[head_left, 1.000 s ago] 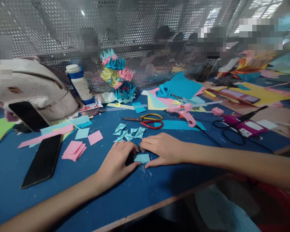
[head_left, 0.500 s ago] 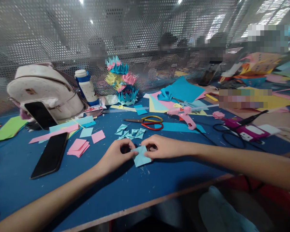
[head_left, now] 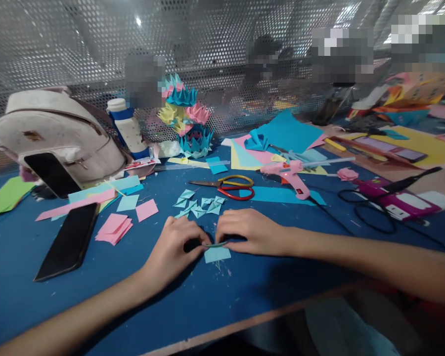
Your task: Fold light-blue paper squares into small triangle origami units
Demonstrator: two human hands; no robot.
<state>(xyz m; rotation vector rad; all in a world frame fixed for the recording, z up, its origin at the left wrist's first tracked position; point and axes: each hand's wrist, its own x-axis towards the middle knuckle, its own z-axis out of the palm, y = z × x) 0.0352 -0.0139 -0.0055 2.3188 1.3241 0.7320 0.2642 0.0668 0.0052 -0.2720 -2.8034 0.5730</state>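
At the lower centre of the frame, the left hand (head_left: 180, 240) and right hand (head_left: 246, 230) pinch opposite ends of a light blue paper square (head_left: 217, 254), its far edge bent upward and its near part low over the blue table (head_left: 141, 316). Both hands have thumb and fingers closed on the paper.

Just beyond the fingertips, small folded blue pieces (head_left: 198, 208) lie in a cluster, with scissors (head_left: 222, 183) behind them, blades toward the left. At centre left are a black smartphone (head_left: 67, 242), a stack of pink squares (head_left: 113, 228) and loose paper strips (head_left: 77, 203).

Right of centre, a pink glue gun (head_left: 287, 175) lies partly over a blue paper strip (head_left: 259, 196); its black cord runs toward the right edge, near a purple device (head_left: 396, 199).

Farther back, a white backpack (head_left: 59, 133) fills the left, a second phone (head_left: 52, 173) leaning on its front. Beside it stand a bottle (head_left: 128, 129) and a stack of origami flowers (head_left: 185, 116), before a perforated metal panel (head_left: 207, 44) that closes off the back.
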